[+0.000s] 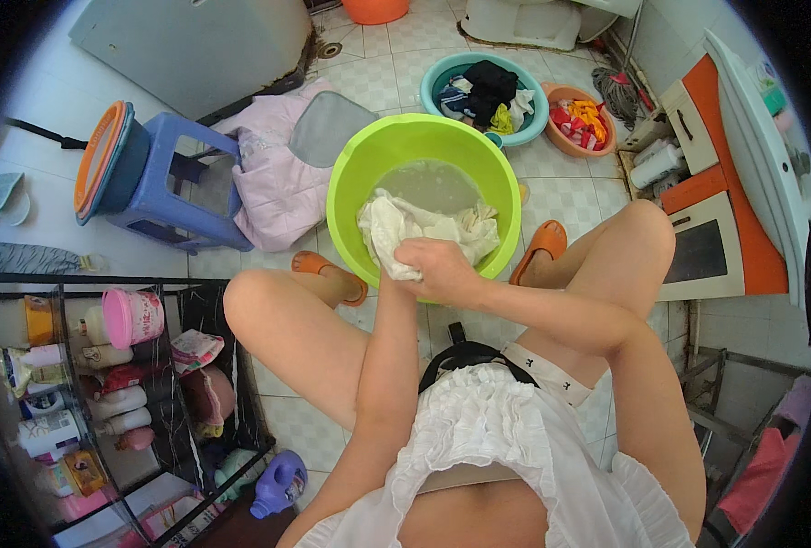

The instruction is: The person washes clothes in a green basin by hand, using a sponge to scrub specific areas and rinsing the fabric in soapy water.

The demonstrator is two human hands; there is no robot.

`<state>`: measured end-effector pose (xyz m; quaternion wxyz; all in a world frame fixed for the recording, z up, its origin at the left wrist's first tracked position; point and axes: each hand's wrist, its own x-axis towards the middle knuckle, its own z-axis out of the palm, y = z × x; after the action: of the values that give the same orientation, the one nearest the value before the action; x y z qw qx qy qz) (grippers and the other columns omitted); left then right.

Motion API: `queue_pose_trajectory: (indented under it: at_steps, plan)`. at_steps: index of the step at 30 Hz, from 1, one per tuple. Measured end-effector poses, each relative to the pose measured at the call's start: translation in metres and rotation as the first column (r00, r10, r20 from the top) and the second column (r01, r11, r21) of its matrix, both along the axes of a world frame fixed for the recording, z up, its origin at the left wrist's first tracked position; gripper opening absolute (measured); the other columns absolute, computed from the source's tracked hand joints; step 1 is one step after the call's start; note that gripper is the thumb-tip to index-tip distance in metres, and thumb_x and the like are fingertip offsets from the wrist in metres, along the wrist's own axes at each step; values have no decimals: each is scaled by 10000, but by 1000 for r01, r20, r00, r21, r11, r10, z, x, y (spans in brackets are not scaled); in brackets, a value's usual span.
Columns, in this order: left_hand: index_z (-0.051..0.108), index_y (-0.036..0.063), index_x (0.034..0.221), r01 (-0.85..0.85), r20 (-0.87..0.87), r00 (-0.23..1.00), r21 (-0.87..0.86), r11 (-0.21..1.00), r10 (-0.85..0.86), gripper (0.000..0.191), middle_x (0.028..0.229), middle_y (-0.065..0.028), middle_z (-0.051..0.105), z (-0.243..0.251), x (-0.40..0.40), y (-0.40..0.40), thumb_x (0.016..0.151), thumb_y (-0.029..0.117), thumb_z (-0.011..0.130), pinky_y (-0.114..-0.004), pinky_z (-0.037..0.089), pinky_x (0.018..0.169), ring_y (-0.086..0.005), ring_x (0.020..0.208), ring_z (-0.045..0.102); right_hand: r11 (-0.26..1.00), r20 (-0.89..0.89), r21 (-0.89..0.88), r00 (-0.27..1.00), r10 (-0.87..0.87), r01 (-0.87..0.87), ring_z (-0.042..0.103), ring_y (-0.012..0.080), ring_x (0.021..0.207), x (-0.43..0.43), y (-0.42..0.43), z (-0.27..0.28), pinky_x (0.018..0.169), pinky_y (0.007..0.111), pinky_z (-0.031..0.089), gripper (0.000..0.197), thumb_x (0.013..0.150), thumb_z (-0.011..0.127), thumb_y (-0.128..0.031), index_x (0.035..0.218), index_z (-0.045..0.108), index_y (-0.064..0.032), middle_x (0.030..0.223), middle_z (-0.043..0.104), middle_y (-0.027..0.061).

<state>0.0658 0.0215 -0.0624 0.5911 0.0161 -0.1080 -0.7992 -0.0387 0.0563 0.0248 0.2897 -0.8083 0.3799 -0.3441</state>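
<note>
A large lime-green plastic basin (340, 178) stands on the tiled floor between my feet, with cloudy water (433, 179) in it. A wet white cloth (457, 229) lies bunched in the water, and part of it rises over the near rim. My right hand (440, 270) is closed around this raised part. My left hand (393, 264) is at the same spot, mostly hidden under the cloth and behind my right hand; its fingers cannot be made out.
Beyond the basin are a teal tub (429, 85) and an orange tub (577, 152), both holding clothes. A blue plastic stool (152, 171) and a pink quilted cloth (275, 198) are at the left. A shelf rack (172, 397) with bottles and a purple jug (281, 483) stand nearer; a cabinet (700, 240) is right.
</note>
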Motion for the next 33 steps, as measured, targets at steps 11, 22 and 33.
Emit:
queue_pose_trajectory:
  at_steps: [11,22,33]
  plan:
    - [429,48,1217,-356,459,882,499,790,108,351,1169,-92,493,6,-24,-5,885,124,343,-344,408,920,-216,1078,480,957,241,256,949,-203,140,429,308,1120,4,-42,-49,958,369,317,362,751,416,-28,1110,460,-6,1179,462,183]
    - [391,45,1258,-228,319,944,430,874,90,405,1259,-95,448,8,-51,-1,927,273,346,-366,314,1008,-222,1158,422,953,146,140,946,-289,269,486,339,1085,-18,-79,-59,947,392,350,349,856,390,-91,1196,459,-61,1112,542,181]
    - [366,111,1296,-197,343,935,288,937,92,475,1301,-58,421,32,-45,3,942,416,282,-342,290,1019,-206,1198,383,825,193,457,869,-456,332,535,349,991,-8,-65,-41,826,391,420,288,910,377,-216,1089,520,-42,1058,562,205]
